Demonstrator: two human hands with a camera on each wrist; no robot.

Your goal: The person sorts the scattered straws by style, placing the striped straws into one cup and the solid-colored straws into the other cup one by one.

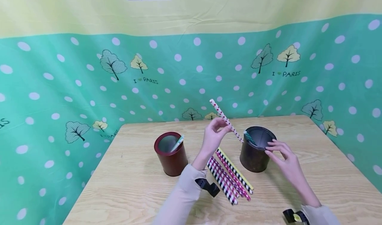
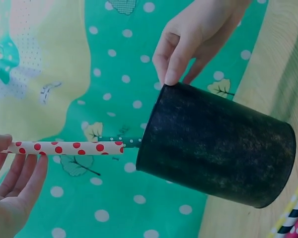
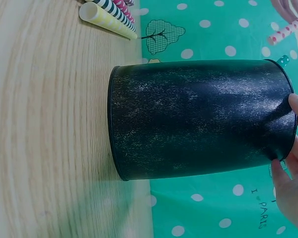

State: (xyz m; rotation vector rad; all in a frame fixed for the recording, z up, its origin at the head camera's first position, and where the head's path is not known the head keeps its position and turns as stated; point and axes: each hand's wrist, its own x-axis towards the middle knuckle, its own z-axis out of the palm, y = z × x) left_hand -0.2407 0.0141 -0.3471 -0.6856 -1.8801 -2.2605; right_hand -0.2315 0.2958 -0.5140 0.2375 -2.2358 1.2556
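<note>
My left hand point(image 1: 212, 137) pinches a white paper straw with red dots point(image 1: 222, 114) between thumb and fingers. The straw slants, its lower end beside the rim of a black can point(image 1: 253, 160). In the left wrist view the same straw point(image 2: 74, 148) points at the can's mouth, overlapping a dark green dotted straw point(image 2: 131, 143) that sticks out of it. My right hand point(image 1: 285, 158) holds the can's rim at its right side; the right wrist view shows the fingertips point(image 3: 279, 168) on the rim. The can stands upright on the table.
Left of the hands, a dark red can point(image 1: 173, 163) holds a pale green straw point(image 1: 178, 143). Several patterned straws point(image 1: 228, 177), striped, pink-dotted and yellow, lie side by side on the wooden table point(image 1: 125, 185) between the cans. A green dotted curtain point(image 1: 167, 95) hangs behind.
</note>
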